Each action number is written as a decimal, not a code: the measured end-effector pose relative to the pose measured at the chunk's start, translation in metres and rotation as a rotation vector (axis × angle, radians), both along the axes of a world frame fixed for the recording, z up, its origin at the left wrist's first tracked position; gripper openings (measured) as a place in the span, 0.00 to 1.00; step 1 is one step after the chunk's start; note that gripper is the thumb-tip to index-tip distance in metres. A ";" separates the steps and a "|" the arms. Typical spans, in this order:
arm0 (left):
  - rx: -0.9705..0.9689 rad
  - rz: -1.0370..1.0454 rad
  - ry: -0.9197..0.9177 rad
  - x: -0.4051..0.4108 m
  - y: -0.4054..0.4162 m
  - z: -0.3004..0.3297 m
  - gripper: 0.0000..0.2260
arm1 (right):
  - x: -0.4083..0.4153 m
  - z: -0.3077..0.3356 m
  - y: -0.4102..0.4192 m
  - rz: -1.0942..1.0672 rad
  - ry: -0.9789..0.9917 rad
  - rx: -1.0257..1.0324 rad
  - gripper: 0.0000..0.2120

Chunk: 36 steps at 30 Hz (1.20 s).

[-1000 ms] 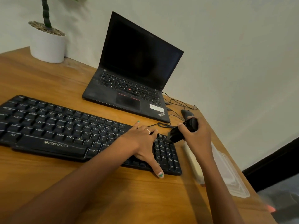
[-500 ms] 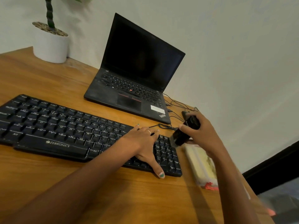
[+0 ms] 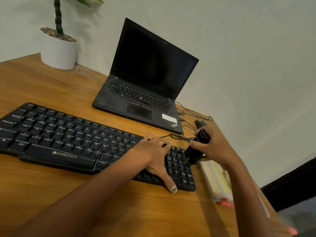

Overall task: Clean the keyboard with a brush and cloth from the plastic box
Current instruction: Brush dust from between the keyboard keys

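A black Zebronics keyboard (image 3: 68, 139) lies across the wooden desk (image 3: 51, 194). My left hand (image 3: 153, 153) rests flat on its right part, fingers spread, thumb over the front edge. My right hand (image 3: 215, 147) grips a black brush (image 3: 196, 149), its lower end tilted down onto the number pad at the keyboard's right end. A clear plastic box (image 3: 217, 182) with a yellow cloth inside sits right of the keyboard, partly hidden by my right forearm.
An open black laptop (image 3: 147, 86) stands behind the keyboard. A white pot with a plant (image 3: 58, 50) is at the back left. Black cables (image 3: 188, 113) and a dark mouse (image 3: 200, 124) lie behind my right hand. The desk's right edge runs close to the box.
The brush in my right hand has come down a little onto the number pad. My left hand has stayed on the keyboard. The view has shifted slightly.
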<state>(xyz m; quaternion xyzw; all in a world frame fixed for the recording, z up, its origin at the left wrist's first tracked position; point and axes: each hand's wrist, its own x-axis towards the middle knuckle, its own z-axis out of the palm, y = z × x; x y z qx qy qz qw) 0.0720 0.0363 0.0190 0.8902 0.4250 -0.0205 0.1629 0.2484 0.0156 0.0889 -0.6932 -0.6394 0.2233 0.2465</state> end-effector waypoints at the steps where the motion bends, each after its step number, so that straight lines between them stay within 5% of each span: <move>1: 0.000 -0.002 0.000 0.000 0.000 0.000 0.58 | 0.002 0.005 0.000 0.011 0.019 -0.039 0.15; 5: 0.002 -0.002 -0.003 0.000 0.000 0.000 0.58 | -0.008 -0.008 -0.004 -0.013 -0.004 0.164 0.16; 10: 0.000 -0.003 0.000 0.000 -0.002 0.001 0.58 | 0.004 0.005 -0.004 0.006 0.077 -0.030 0.17; 15: 0.003 0.000 -0.002 0.000 -0.002 0.001 0.58 | -0.003 -0.015 -0.002 -0.089 0.048 0.173 0.15; 19: -0.006 -0.001 -0.002 0.000 -0.001 0.002 0.58 | 0.007 0.006 0.000 -0.054 0.074 -0.080 0.15; 24: -0.003 0.005 -0.005 0.000 -0.002 0.001 0.59 | -0.005 -0.016 0.000 -0.127 -0.050 0.219 0.14; 29: -0.009 0.007 -0.006 0.000 -0.001 0.001 0.59 | 0.007 0.006 -0.004 -0.056 0.008 -0.084 0.15; 33: -0.002 0.005 0.003 0.001 -0.001 0.001 0.59 | -0.007 -0.013 -0.009 -0.105 -0.161 0.228 0.14; 36: -0.008 0.005 -0.003 0.000 0.000 0.000 0.59 | 0.000 -0.002 -0.011 -0.086 -0.098 -0.008 0.16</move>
